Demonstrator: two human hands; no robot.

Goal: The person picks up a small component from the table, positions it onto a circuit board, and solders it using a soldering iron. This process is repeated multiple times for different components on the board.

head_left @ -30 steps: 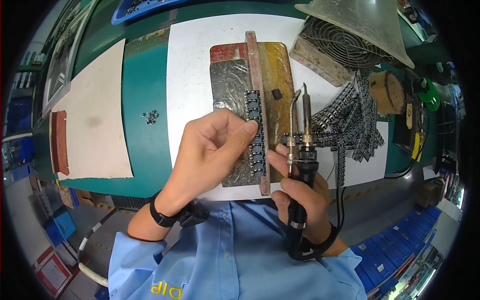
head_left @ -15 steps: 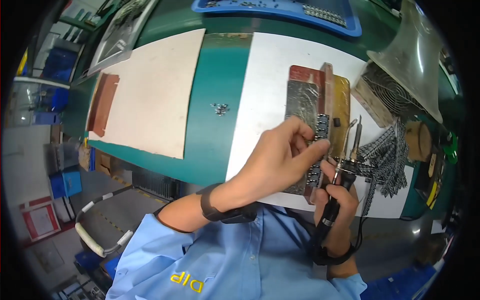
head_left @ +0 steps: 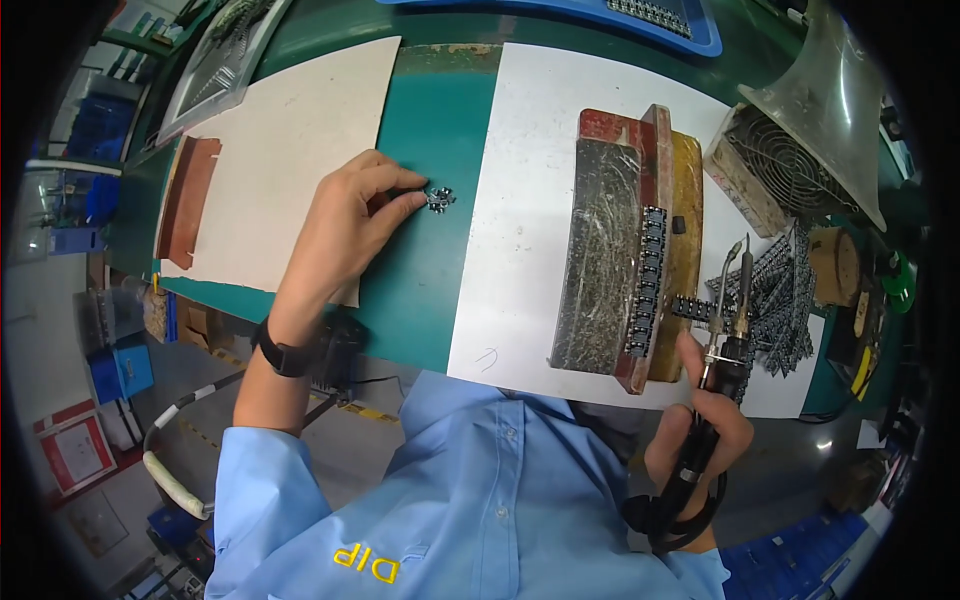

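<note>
My left hand (head_left: 350, 215) reaches to a small pile of tiny metallic parts (head_left: 440, 200) on the green mat. Its thumb and forefinger point at the pile's left edge, their tips slightly apart. My right hand (head_left: 705, 440) is closed round the black handle of a soldering iron (head_left: 733, 355), with a thin metal tube beside its tip. The iron points away from me, to the right of a fixture (head_left: 605, 260) of dark scratched plate, red-brown bar and yellowish block. Along the bar lies a row of small black circuit boards (head_left: 650, 285), which neither hand touches.
Strips of black boards (head_left: 785, 310) are heaped right of the iron. Behind them stand a fan (head_left: 785, 165) with a hood (head_left: 830, 110) and a brown roll (head_left: 835, 265). A blue tray (head_left: 700, 35) is at the back. A beige board (head_left: 300, 130) and a red-brown bar (head_left: 190, 205) lie left.
My left hand has left the row of boards on the fixture and moved left to the pile. My right hand, with the soldering iron, has shifted slightly right and toward me, off the fixture.
</note>
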